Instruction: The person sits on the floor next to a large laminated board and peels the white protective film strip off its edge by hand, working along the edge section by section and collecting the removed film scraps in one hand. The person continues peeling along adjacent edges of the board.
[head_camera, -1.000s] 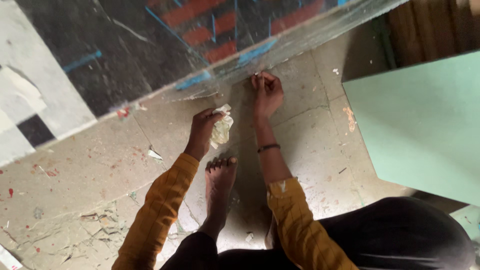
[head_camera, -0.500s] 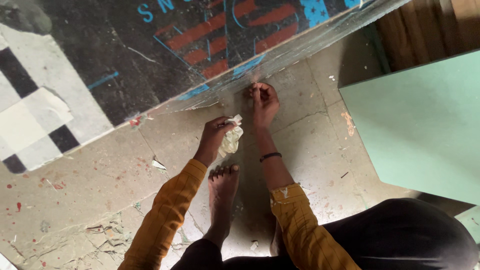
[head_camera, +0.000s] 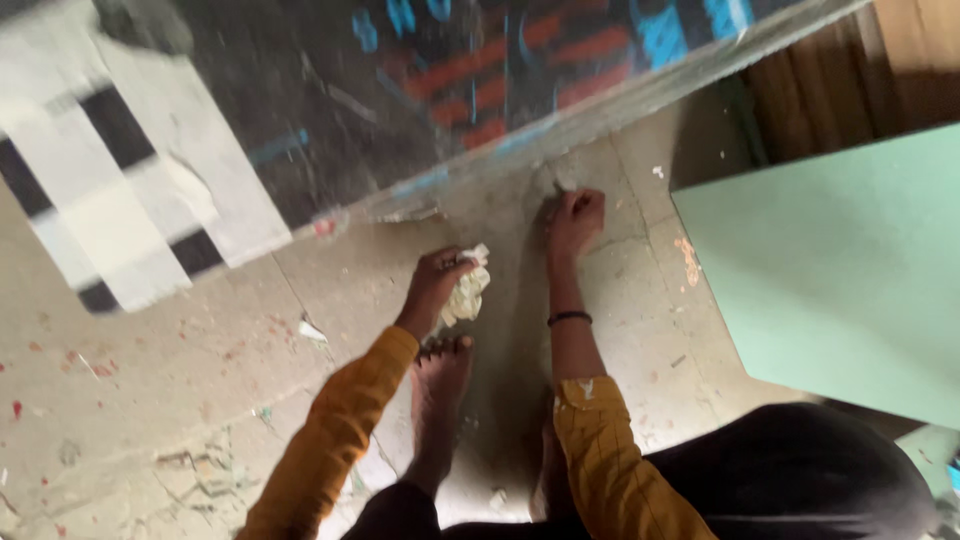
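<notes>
My left hand (head_camera: 432, 283) is closed around a crumpled pale yellow rag (head_camera: 466, 291), held just above my bare foot (head_camera: 440, 385). My right hand (head_camera: 573, 218) is a fist pressed against the concrete floor (head_camera: 200, 360) near the bottom edge of a painted wall (head_camera: 480, 90). A small pale object seems pinched in its fingers; I cannot tell what it is. Both arms wear mustard-yellow sleeves, and a dark band circles the right wrist.
The wall carries black, white, red and blue paint. A pale green flat panel (head_camera: 840, 270) fills the right side. Wooden boards (head_camera: 850, 70) stand at top right. Paint flecks and scraps (head_camera: 312, 330) litter the worn floor at the left.
The view has swung so the wall shifts up and left. My right hand has come down slightly along the floor by the wall base. My left hand keeps the rag, lower and closer to the foot.
</notes>
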